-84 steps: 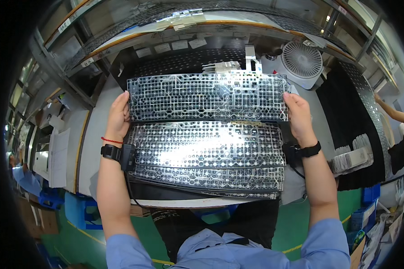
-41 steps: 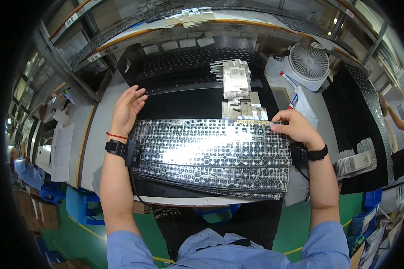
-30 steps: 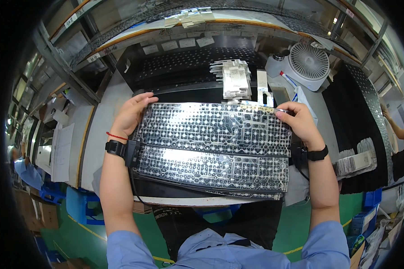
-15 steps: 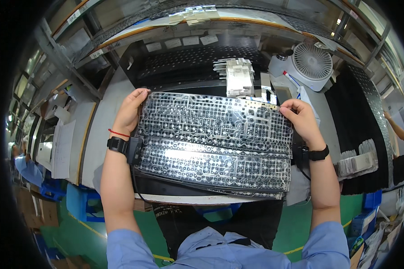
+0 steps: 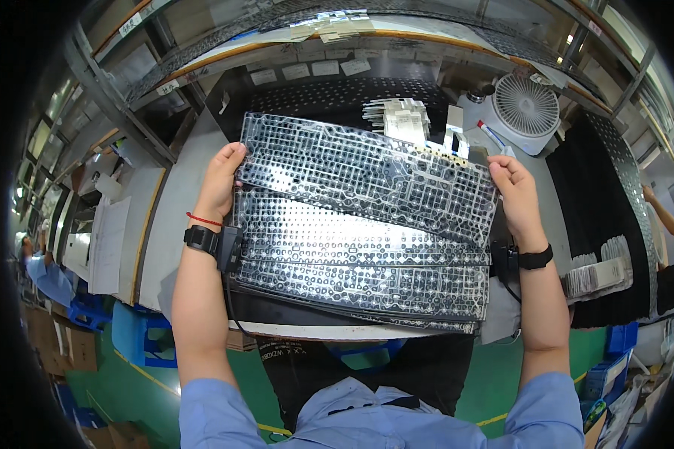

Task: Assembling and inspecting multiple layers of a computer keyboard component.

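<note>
Between my two hands spans a keyboard membrane sheet, long and see-through, with a dense dark and silvery circuit pattern. Its left end is pinched by my left hand, and the right end, near its upper corner, by my right hand. The sheet tilts, its left end farther from me than the right. Under it and nearer to me lies a stack of similar sheets, the upper ones slightly fanned. Some fingertips of both hands are hidden behind the held sheet.
Behind the sheet stands a bundle of pale strips. A white fan and a red-capped marker are at the back right. Black sheets carry another pale bundle at right. A shelf edge crosses the back.
The held membrane sheet has moved away from me, its left end rising most, and it now slants. More of the sheet beneath shows. Both hands keep their hold.
</note>
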`<state>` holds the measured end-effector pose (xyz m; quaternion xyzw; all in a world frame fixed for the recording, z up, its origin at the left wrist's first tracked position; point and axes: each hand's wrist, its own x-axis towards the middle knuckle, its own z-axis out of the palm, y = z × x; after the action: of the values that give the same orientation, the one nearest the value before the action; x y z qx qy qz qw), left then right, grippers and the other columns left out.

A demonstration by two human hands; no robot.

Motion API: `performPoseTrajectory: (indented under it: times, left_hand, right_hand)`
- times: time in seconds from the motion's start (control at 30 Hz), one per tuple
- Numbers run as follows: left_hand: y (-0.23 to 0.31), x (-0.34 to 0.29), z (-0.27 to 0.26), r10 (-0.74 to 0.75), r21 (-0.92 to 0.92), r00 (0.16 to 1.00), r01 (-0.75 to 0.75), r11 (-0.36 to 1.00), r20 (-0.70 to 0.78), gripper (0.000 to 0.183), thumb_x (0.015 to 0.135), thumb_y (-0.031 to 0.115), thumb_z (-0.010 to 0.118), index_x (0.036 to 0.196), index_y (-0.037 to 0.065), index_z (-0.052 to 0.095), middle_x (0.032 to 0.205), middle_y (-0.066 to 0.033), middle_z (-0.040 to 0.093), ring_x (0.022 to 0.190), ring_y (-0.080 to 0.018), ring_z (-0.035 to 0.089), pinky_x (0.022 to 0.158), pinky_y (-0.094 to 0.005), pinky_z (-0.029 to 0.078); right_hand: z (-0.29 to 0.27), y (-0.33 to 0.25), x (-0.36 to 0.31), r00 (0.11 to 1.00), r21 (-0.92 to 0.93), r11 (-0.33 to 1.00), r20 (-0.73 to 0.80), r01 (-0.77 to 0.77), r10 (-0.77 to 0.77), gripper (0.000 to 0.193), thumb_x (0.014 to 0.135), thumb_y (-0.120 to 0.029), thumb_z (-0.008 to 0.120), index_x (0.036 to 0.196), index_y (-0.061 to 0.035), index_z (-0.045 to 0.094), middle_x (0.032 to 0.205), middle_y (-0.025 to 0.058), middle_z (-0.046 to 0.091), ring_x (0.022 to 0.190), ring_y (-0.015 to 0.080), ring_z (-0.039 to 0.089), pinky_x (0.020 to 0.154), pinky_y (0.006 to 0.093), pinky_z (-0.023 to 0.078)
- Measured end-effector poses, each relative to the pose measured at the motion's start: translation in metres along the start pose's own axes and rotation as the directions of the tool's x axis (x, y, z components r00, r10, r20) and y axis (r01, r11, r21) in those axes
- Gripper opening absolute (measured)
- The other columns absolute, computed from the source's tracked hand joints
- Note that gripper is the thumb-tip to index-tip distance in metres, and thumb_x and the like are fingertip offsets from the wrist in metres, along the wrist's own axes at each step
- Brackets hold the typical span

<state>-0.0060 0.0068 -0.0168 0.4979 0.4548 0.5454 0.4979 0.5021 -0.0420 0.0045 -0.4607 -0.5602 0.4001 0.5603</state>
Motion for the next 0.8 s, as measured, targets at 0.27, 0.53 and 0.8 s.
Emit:
performPoseTrajectory:
  times: [0.27, 0.53, 0.8]
  left_hand:
    - [0.006, 0.0, 0.009, -0.001, -0.102, 0.998, -0.005, 0.995, -0.061, 0.018, 0.101, 0.025, 0.054, 0.105, 0.01, 0.063, 0.092, 0.0036, 0.067, 0.078, -0.0046, 0.063, 0.067, -0.0216, 0.05]
    - [0.007, -0.001, 0.008, -0.012, -0.096, 0.998, 0.007, 0.995, -0.062, 0.019, 0.102, 0.024, 0.053, 0.104, 0.008, 0.063, 0.094, 0.0017, 0.069, 0.081, -0.0072, 0.064, 0.075, -0.0252, 0.051]
    - [0.008, -0.002, 0.01, -0.007, -0.112, 0.999, 0.003, 0.994, -0.039, 0.017, 0.101, 0.024, 0.053, 0.102, 0.01, 0.063, 0.091, 0.003, 0.067, 0.08, -0.0063, 0.064, 0.071, -0.0234, 0.052]
  right_hand:
    - [-0.007, 0.005, 0.003, 0.997, 0.03, 0.999, 0.063, -0.044, 0.042, 0.018, 0.1, -0.021, 0.058, 0.095, -0.0052, 0.064, 0.077, -0.0079, 0.059, 0.065, 0.0001, 0.047, 0.06, 0.0173, 0.035]
    - [-0.007, 0.004, 0.001, 0.998, -0.023, 1.0, 0.064, -0.016, 0.018, 0.018, 0.099, -0.021, 0.059, 0.094, -0.0052, 0.064, 0.075, -0.0082, 0.059, 0.063, -0.0006, 0.047, 0.058, 0.0168, 0.034]
    - [0.005, -0.003, 0.0, 1.0, 0.162, 0.987, 0.022, -0.012, 0.009, 0.018, 0.1, -0.012, 0.054, 0.114, -0.0008, 0.057, 0.09, 0.0, 0.066, 0.068, 0.0013, 0.055, 0.062, 0.0175, 0.043]
